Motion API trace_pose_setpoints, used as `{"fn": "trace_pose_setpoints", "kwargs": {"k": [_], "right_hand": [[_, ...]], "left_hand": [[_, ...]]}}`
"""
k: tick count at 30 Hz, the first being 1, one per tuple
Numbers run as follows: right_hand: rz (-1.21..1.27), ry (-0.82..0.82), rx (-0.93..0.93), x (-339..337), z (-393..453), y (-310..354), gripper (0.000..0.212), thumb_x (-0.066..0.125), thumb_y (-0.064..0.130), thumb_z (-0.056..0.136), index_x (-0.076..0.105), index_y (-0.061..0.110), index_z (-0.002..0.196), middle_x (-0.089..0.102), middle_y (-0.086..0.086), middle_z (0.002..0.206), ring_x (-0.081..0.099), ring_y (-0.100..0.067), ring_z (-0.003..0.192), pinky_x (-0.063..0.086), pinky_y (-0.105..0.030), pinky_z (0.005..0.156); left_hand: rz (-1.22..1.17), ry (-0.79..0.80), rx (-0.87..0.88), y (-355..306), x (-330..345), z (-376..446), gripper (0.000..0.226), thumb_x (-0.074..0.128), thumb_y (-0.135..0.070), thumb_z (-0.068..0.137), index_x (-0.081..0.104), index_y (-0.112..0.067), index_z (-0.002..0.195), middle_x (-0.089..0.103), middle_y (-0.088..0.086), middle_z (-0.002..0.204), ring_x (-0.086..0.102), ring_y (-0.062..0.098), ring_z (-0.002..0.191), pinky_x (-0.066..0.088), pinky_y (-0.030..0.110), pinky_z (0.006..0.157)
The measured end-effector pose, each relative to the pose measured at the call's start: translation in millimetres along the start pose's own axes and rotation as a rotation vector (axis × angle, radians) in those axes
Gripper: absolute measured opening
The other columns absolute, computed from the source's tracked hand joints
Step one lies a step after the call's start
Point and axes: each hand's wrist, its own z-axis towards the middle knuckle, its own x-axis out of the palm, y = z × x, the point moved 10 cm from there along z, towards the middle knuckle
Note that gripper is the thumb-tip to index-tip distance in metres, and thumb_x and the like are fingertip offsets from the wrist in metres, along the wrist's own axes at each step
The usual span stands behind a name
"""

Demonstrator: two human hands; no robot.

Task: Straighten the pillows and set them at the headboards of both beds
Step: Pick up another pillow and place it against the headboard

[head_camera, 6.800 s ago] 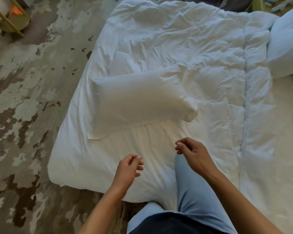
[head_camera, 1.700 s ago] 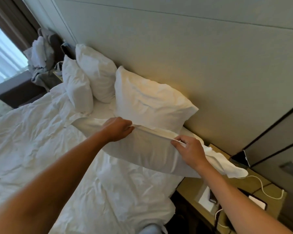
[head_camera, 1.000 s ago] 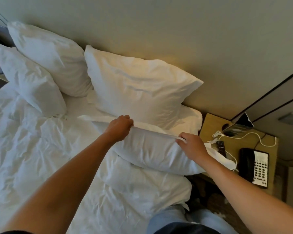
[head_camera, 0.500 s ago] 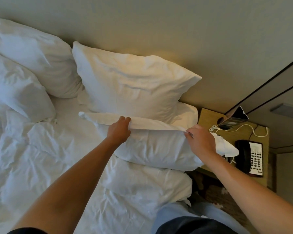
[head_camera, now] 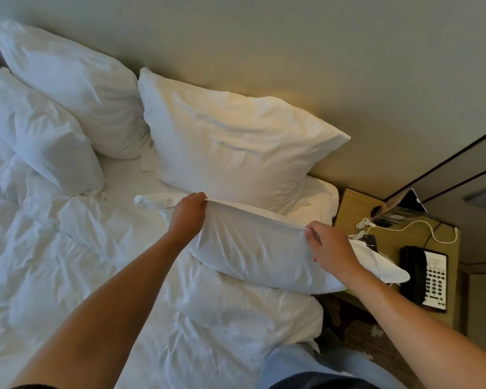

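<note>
Both my hands hold a white pillow (head_camera: 258,256) by its top seam, just above the rumpled duvet (head_camera: 68,270). My left hand (head_camera: 188,214) pinches the seam near its left end, my right hand (head_camera: 328,248) near its right end. The pillow hangs in front of a larger white pillow (head_camera: 236,147) that leans upright against the padded headboard (head_camera: 292,51). Two more white pillows (head_camera: 68,85) (head_camera: 37,136) stand one in front of the other further left along the headboard.
A wooden nightstand (head_camera: 354,206) stands right of the bed, close under the held pillow's right corner. On it lie a black-and-white telephone (head_camera: 424,276), a remote (head_camera: 370,240), white cables (head_camera: 404,227) and a tilted tablet (head_camera: 404,209). Patterned carpet shows below it.
Since half a second ago the held pillow has stayed in front of the upright pillow, both hands gripping its seam. The view has shifted slightly; the left pillows show more fully.
</note>
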Motion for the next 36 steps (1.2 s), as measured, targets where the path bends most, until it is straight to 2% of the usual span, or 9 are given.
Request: {"fn": "trace_pose_setpoints", "kwargs": {"k": [3, 6, 10, 13, 17, 24, 33, 35, 36], "right_hand": [[0.041, -0.019, -0.062, 4.6, 1.1, 22.1, 0.019, 0.06, 0.032, 0.106, 0.07, 0.027, 0.092, 0.065, 0.017, 0.064, 0.069, -0.004, 0.061, 0.049, -0.019, 0.061], [0.088, -0.034, -0.087, 7.9, 8.3, 45.2, 0.019, 0.062, 0.037, 0.105, 0.071, 0.029, 0.091, 0.065, 0.019, 0.063, 0.07, 0.003, 0.064, 0.048, -0.012, 0.061], [0.146, 0.007, -0.099, 19.7, 20.6, 73.2, 0.022, 0.063, 0.034, 0.105, 0.072, 0.029, 0.086, 0.068, 0.012, 0.055, 0.071, -0.002, 0.058, 0.05, -0.015, 0.062], [0.189, 0.053, -0.092, 33.7, 30.4, 93.6, 0.024, 0.063, 0.03, 0.105, 0.072, 0.026, 0.083, 0.07, 0.009, 0.055, 0.071, -0.005, 0.054, 0.056, -0.025, 0.067], [0.207, 0.105, -0.105, 55.7, 38.6, 123.5, 0.027, 0.063, 0.024, 0.104, 0.07, 0.022, 0.078, 0.068, 0.005, 0.053, 0.07, -0.005, 0.051, 0.058, -0.031, 0.068], [0.211, 0.192, -0.104, 88.3, 32.6, 146.4, 0.026, 0.061, 0.026, 0.104, 0.071, 0.024, 0.08, 0.071, 0.007, 0.054, 0.07, -0.003, 0.053, 0.049, -0.025, 0.065], [0.227, 0.103, -0.16, 78.8, 73.8, 194.5, 0.024, 0.064, 0.029, 0.103, 0.077, 0.025, 0.083, 0.074, 0.012, 0.058, 0.071, -0.001, 0.06, 0.048, -0.018, 0.065], [0.231, 0.041, -0.145, 71.0, 97.1, 197.3, 0.025, 0.064, 0.029, 0.103, 0.078, 0.023, 0.083, 0.074, 0.011, 0.058, 0.071, -0.002, 0.062, 0.05, -0.018, 0.066], [0.227, 0.015, -0.132, 68.2, 109.6, 197.1, 0.026, 0.063, 0.029, 0.104, 0.077, 0.023, 0.082, 0.074, 0.009, 0.058, 0.072, -0.003, 0.063, 0.051, -0.02, 0.067]], "left_hand": [[-0.021, -0.026, -0.002, 13.3, -24.2, 4.9, 0.023, 0.046, -0.01, 0.102, 0.064, -0.007, 0.087, 0.065, 0.01, 0.083, 0.061, 0.028, 0.077, 0.047, 0.038, 0.069], [-0.014, -0.059, -0.01, 27.4, -49.4, 11.0, 0.024, 0.046, -0.01, 0.101, 0.065, -0.007, 0.087, 0.065, 0.01, 0.084, 0.06, 0.028, 0.077, 0.047, 0.038, 0.071], [0.027, -0.132, -0.028, 49.6, -85.6, 19.3, 0.024, 0.046, -0.012, 0.101, 0.068, -0.01, 0.091, 0.066, 0.007, 0.087, 0.06, 0.024, 0.077, 0.044, 0.034, 0.069], [0.062, -0.159, -0.063, 67.8, -103.8, 21.9, 0.025, 0.047, -0.014, 0.101, 0.07, -0.01, 0.093, 0.065, 0.009, 0.089, 0.062, 0.029, 0.081, 0.052, 0.041, 0.073], [0.093, -0.098, -0.198, 105.1, -102.1, 13.7, 0.027, 0.048, -0.017, 0.102, 0.073, -0.009, 0.102, 0.069, 0.013, 0.101, 0.066, 0.035, 0.09, 0.056, 0.048, 0.082], [0.072, -0.105, -0.238, 142.7, -107.9, 3.9, 0.027, 0.048, -0.014, 0.101, 0.074, -0.008, 0.097, 0.073, 0.011, 0.096, 0.067, 0.031, 0.087, 0.054, 0.039, 0.074], [0.058, -0.207, -0.209, 160.9, -154.3, 58.0, 0.027, 0.047, -0.011, 0.1, 0.072, -0.004, 0.091, 0.069, 0.017, 0.094, 0.066, 0.036, 0.088, 0.056, 0.048, 0.081], [0.026, -0.232, -0.229, 161.8, -152.2, 76.9, 0.029, 0.045, -0.011, 0.101, 0.073, -0.007, 0.1, 0.068, 0.019, 0.108, 0.065, 0.038, 0.1, 0.055, 0.047, 0.087], [0.006, -0.231, -0.258, 163.3, -145.2, 84.2, 0.03, 0.045, -0.014, 0.102, 0.072, -0.01, 0.112, 0.064, 0.019, 0.124, 0.062, 0.038, 0.112, 0.054, 0.046, 0.094]]}}
